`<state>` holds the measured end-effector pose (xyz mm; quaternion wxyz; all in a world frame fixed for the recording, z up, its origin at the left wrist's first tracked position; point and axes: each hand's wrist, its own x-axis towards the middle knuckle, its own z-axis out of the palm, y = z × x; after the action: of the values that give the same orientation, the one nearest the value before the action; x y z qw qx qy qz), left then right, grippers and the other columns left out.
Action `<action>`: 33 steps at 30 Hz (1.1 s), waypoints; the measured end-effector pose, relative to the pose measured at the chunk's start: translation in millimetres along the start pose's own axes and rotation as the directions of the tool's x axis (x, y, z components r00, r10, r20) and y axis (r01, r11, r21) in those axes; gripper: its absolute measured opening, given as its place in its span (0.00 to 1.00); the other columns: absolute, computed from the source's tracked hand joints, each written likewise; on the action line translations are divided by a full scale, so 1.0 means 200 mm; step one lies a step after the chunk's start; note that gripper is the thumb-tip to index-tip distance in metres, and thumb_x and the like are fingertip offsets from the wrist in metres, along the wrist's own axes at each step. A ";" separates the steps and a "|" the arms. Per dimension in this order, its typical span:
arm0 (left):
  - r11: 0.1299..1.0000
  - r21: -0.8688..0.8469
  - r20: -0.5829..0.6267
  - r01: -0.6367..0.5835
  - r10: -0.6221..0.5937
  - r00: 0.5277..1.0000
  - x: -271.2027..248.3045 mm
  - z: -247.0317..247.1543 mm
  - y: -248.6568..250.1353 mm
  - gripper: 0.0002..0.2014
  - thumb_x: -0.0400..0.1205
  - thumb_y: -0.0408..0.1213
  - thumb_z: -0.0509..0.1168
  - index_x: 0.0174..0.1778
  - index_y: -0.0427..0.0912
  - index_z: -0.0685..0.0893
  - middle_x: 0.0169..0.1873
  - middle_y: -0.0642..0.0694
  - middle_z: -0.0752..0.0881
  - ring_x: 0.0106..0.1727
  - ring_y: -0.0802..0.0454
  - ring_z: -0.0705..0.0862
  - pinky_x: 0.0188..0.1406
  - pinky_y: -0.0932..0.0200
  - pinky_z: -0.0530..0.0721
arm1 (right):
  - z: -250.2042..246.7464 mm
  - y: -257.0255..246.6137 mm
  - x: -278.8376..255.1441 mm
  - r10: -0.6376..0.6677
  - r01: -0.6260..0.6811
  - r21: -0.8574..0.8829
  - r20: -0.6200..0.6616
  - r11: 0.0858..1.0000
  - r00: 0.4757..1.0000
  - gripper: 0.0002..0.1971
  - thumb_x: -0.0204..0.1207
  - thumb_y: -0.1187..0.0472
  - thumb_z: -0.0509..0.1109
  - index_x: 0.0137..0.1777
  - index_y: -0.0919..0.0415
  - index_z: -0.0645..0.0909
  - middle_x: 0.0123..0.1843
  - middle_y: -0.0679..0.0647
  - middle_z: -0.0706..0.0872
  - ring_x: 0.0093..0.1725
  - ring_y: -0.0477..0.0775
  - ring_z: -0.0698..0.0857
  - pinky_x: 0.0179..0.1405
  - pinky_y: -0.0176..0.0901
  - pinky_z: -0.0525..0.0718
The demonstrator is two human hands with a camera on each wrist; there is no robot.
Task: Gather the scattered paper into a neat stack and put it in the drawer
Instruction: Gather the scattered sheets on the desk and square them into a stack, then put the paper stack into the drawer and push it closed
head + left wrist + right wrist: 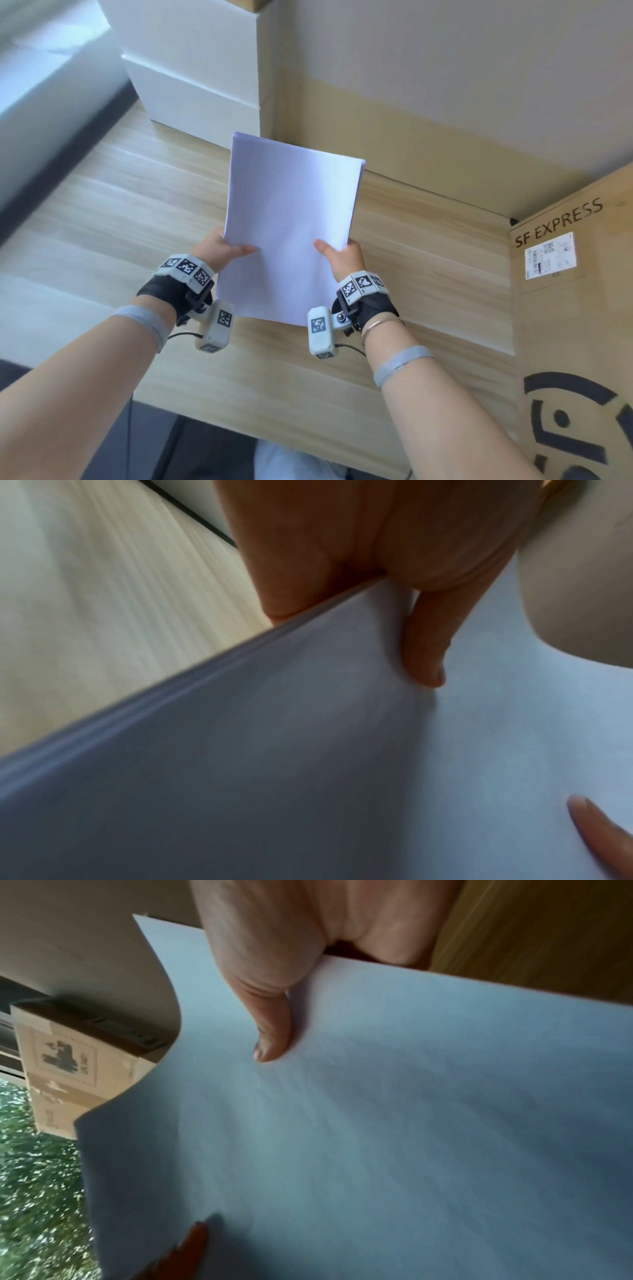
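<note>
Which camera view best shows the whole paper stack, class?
The head view: the paper stack appears complete, held above the desk by the left hand and right hand. Each wrist view shows only part of the sheets and a thumb pressing on top.

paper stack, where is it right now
In the head view the paper stack is mid-frame, held above the wooden table between the left hand and right hand.

wood table [120,212] | white cabinet [191,68] | beige wall [445,68] | cardboard box [575,308]
</note>
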<state>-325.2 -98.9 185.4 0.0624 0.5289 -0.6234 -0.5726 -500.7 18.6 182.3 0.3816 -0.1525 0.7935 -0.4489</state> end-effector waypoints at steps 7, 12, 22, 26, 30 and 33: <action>0.995 0.037 -0.018 0.098 -0.097 0.995 -0.20 -0.17 -0.27 0.16 0.76 0.35 0.70 0.59 0.35 0.82 0.50 0.37 0.86 0.48 0.43 0.84 0.51 0.52 0.80 | 0.26 0.13 -0.21 0.007 -0.001 -0.070 0.080 0.998 0.997 0.17 0.77 0.62 0.70 0.61 0.73 0.81 0.61 0.66 0.86 0.62 0.62 0.85 0.55 0.37 0.76; 0.994 0.003 -0.039 0.111 -0.110 0.993 -0.39 -0.33 -0.55 0.17 0.77 0.35 0.70 0.61 0.34 0.82 0.51 0.36 0.85 0.41 0.45 0.83 0.44 0.54 0.82 | 0.48 0.25 -0.45 0.072 -0.059 -0.111 0.116 0.992 0.991 0.20 0.78 0.60 0.70 0.63 0.75 0.77 0.61 0.66 0.85 0.62 0.61 0.84 0.56 0.38 0.75; 0.975 -0.151 -0.007 0.161 -0.164 0.987 -0.80 -0.64 -1.12 0.14 0.77 0.31 0.68 0.58 0.43 0.79 0.41 0.46 0.85 0.43 0.43 0.84 0.53 0.51 0.82 | 0.95 0.57 -0.97 0.186 -0.162 -0.162 0.147 0.973 0.971 0.24 0.76 0.56 0.71 0.65 0.73 0.74 0.62 0.65 0.83 0.63 0.63 0.83 0.63 0.48 0.78; 0.960 -0.168 -0.011 0.223 -0.228 0.974 -0.96 -0.78 -1.44 0.07 0.77 0.32 0.69 0.46 0.48 0.83 0.39 0.48 0.88 0.45 0.43 0.85 0.63 0.42 0.80 | 1.15 0.73 -1.18 0.218 -0.190 -0.142 0.220 0.972 0.951 0.21 0.77 0.60 0.71 0.64 0.75 0.76 0.57 0.61 0.84 0.57 0.57 0.83 0.54 0.40 0.77; 0.943 -0.180 -0.035 0.280 -0.291 0.956 -1.06 -0.88 -1.70 0.10 0.77 0.29 0.68 0.40 0.51 0.81 0.22 0.61 0.89 0.32 0.52 0.87 0.51 0.50 0.81 | 1.32 0.86 -1.35 0.264 -0.228 -0.156 0.279 0.961 0.923 0.20 0.78 0.63 0.70 0.65 0.74 0.76 0.62 0.65 0.84 0.56 0.58 0.84 0.52 0.39 0.76; 0.927 -0.192 -0.041 0.322 -0.335 0.941 -1.12 -0.92 -1.86 0.11 0.78 0.27 0.67 0.40 0.51 0.80 0.32 0.52 0.89 0.28 0.56 0.88 0.46 0.52 0.81 | 1.44 0.99 -1.44 0.327 -0.279 -0.195 0.292 0.940 0.899 0.22 0.77 0.60 0.71 0.66 0.74 0.75 0.63 0.65 0.83 0.64 0.63 0.83 0.60 0.47 0.79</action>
<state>116.1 26.3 75.0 0.0368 0.6384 -0.4681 -0.6099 -76.3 123.9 65.2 0.5583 -0.1256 0.7660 -0.2930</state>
